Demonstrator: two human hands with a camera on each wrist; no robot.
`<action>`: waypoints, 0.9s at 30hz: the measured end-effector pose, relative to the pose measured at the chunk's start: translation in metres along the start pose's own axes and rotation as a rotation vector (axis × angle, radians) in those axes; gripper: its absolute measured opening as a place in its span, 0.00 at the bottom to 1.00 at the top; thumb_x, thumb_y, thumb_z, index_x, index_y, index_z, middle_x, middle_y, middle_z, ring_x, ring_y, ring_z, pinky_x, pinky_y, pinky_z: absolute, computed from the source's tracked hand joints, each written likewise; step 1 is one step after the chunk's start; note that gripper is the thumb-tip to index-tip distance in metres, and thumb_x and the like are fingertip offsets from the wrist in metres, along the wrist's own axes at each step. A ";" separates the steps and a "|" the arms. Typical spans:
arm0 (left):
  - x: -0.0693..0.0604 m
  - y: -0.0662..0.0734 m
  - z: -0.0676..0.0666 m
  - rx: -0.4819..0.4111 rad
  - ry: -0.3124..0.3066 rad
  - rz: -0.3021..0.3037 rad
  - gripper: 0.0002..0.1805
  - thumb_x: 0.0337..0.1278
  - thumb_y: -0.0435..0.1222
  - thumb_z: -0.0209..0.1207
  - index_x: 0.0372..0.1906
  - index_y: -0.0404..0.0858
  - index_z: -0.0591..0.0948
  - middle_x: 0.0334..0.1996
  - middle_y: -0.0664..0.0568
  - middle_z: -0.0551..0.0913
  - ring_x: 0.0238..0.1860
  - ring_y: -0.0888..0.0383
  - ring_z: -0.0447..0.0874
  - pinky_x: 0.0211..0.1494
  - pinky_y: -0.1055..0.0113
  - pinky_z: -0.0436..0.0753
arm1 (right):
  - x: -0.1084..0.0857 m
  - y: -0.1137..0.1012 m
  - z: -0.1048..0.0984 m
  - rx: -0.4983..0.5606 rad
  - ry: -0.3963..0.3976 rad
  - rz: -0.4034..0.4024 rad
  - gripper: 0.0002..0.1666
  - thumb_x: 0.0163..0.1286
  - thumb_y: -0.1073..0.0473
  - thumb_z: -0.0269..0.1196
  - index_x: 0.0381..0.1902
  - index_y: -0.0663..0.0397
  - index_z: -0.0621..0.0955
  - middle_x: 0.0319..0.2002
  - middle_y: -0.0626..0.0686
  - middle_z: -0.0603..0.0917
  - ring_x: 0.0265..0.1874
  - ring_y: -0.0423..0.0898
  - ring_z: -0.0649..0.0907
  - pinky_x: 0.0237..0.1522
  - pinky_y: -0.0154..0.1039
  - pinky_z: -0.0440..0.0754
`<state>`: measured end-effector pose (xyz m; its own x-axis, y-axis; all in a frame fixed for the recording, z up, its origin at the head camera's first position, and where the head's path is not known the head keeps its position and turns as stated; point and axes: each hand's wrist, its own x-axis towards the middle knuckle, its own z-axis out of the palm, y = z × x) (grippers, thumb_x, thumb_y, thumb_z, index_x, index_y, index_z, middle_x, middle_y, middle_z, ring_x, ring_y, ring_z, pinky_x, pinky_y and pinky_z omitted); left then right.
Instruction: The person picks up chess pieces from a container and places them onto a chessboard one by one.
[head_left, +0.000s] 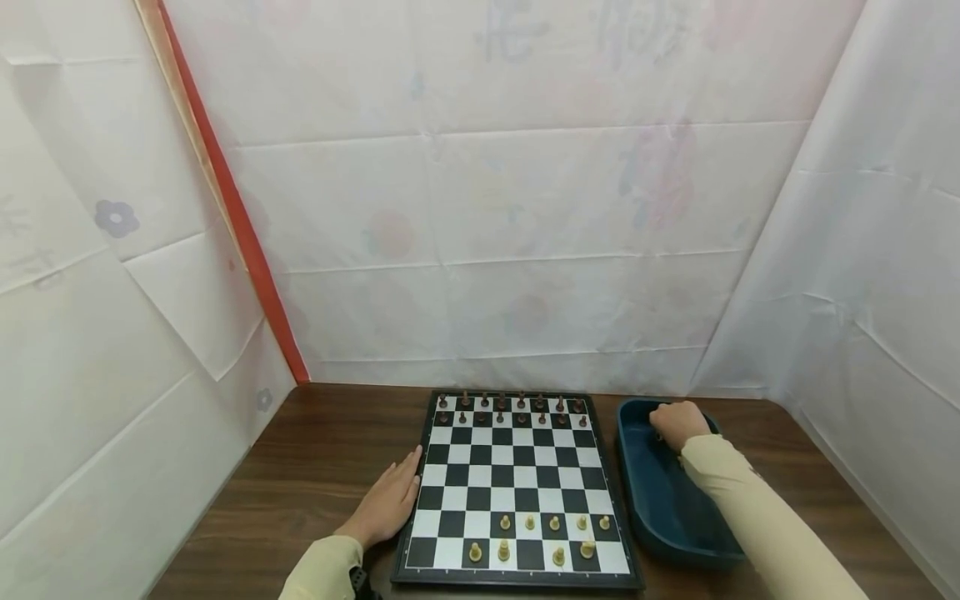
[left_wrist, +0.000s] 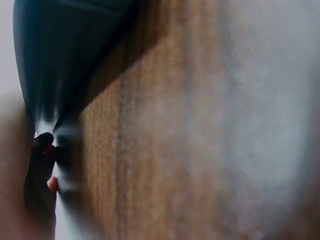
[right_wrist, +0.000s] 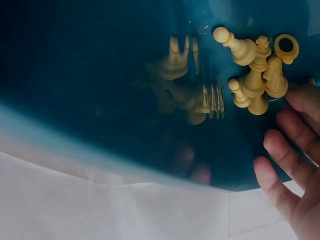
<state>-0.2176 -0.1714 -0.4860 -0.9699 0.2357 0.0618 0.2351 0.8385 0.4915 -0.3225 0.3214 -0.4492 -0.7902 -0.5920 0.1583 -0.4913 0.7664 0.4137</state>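
The left hand (head_left: 388, 502) lies flat beside the left edge of the chessboard (head_left: 480, 477), its fingertips at the frame. In the head view the right hand (head_left: 678, 423) reaches into the far end of the blue tray (head_left: 675, 508). Seen from the right wrist, this hand (right_wrist: 295, 150) has its fingers spread and slightly bent beside several cream chess pieces, among them a king (right_wrist: 254, 80) and a pawn (right_wrist: 237, 46). One finger is close to the knight (right_wrist: 275, 77); whether it touches is unclear. The left wrist view shows mostly blurred wood.
Dark pieces (head_left: 521, 419) fill two rows at the board's far side. Several cream pieces (head_left: 504, 550) stand in the two near rows. The tray is to the right of the board on the wooden table (head_left: 330, 442), with white sheeting (head_left: 525, 317) behind and at both sides.
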 end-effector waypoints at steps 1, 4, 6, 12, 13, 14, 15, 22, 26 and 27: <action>0.000 0.000 0.001 0.000 -0.001 0.000 0.28 0.74 0.37 0.40 0.73 0.30 0.56 0.70 0.38 0.61 0.71 0.45 0.56 0.72 0.48 0.52 | -0.001 -0.001 0.000 -0.001 0.003 -0.001 0.14 0.45 0.62 0.75 0.16 0.50 0.78 0.16 0.49 0.75 0.15 0.44 0.76 0.17 0.41 0.77; -0.001 0.000 0.002 0.001 -0.008 -0.001 0.28 0.74 0.37 0.40 0.73 0.30 0.55 0.70 0.38 0.60 0.71 0.45 0.56 0.72 0.48 0.52 | -0.004 -0.001 -0.002 0.009 0.002 -0.002 0.14 0.45 0.62 0.75 0.16 0.50 0.77 0.16 0.49 0.75 0.15 0.44 0.76 0.17 0.41 0.77; -0.002 0.000 0.003 0.006 -0.013 -0.003 0.28 0.74 0.37 0.40 0.73 0.31 0.55 0.70 0.39 0.60 0.71 0.46 0.56 0.72 0.48 0.52 | -0.005 -0.001 -0.004 0.024 0.000 -0.005 0.15 0.46 0.61 0.75 0.16 0.49 0.77 0.16 0.48 0.74 0.15 0.44 0.75 0.17 0.41 0.77; 0.002 -0.002 0.001 0.014 -0.012 -0.003 0.29 0.74 0.38 0.40 0.73 0.31 0.54 0.70 0.38 0.59 0.71 0.45 0.55 0.72 0.48 0.52 | 0.000 0.007 -0.013 0.070 -0.034 -0.014 0.17 0.47 0.60 0.76 0.17 0.49 0.75 0.17 0.48 0.72 0.16 0.45 0.74 0.18 0.42 0.76; 0.003 -0.002 0.001 0.012 -0.009 0.000 0.29 0.74 0.37 0.41 0.73 0.31 0.54 0.70 0.38 0.59 0.71 0.45 0.56 0.72 0.48 0.52 | 0.001 0.009 -0.014 0.075 -0.040 -0.013 0.17 0.47 0.59 0.76 0.18 0.49 0.75 0.17 0.48 0.71 0.17 0.45 0.74 0.18 0.42 0.76; 0.003 -0.002 0.000 0.009 -0.005 0.004 0.29 0.73 0.37 0.41 0.73 0.30 0.55 0.70 0.37 0.59 0.71 0.44 0.56 0.72 0.47 0.52 | 0.002 0.010 -0.016 0.079 -0.048 -0.008 0.17 0.48 0.57 0.76 0.18 0.49 0.75 0.17 0.48 0.71 0.17 0.45 0.74 0.19 0.42 0.76; 0.004 -0.002 -0.001 0.009 -0.001 0.008 0.28 0.73 0.37 0.41 0.73 0.30 0.55 0.70 0.37 0.60 0.70 0.44 0.56 0.72 0.47 0.53 | 0.002 0.011 -0.018 0.081 -0.053 -0.003 0.18 0.50 0.55 0.75 0.18 0.49 0.75 0.17 0.48 0.71 0.17 0.44 0.73 0.19 0.42 0.76; 0.004 -0.001 0.000 0.010 -0.021 0.011 0.28 0.74 0.36 0.41 0.73 0.29 0.54 0.70 0.36 0.59 0.71 0.44 0.56 0.72 0.47 0.52 | 0.001 0.012 -0.027 0.196 -0.135 0.060 0.23 0.53 0.53 0.73 0.14 0.47 0.69 0.14 0.46 0.68 0.13 0.42 0.69 0.16 0.40 0.71; 0.002 -0.002 0.001 0.015 -0.023 0.004 0.28 0.74 0.36 0.40 0.73 0.30 0.54 0.70 0.37 0.58 0.71 0.44 0.55 0.72 0.47 0.51 | 0.000 0.011 -0.032 0.269 -0.139 0.069 0.30 0.54 0.59 0.71 0.10 0.44 0.60 0.11 0.43 0.58 0.12 0.39 0.59 0.14 0.36 0.60; 0.002 -0.002 0.001 0.015 -0.023 0.004 0.28 0.74 0.36 0.40 0.73 0.30 0.54 0.70 0.36 0.58 0.71 0.44 0.55 0.72 0.47 0.51 | 0.000 0.011 -0.034 0.287 -0.138 0.069 0.31 0.54 0.60 0.71 0.10 0.43 0.60 0.10 0.42 0.56 0.12 0.39 0.57 0.14 0.35 0.58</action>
<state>-0.2199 -0.1721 -0.4880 -0.9672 0.2503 0.0441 0.2404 0.8445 0.4785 -0.3151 0.3213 -0.4144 -0.8579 -0.5119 0.0457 -0.5026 0.8542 0.1333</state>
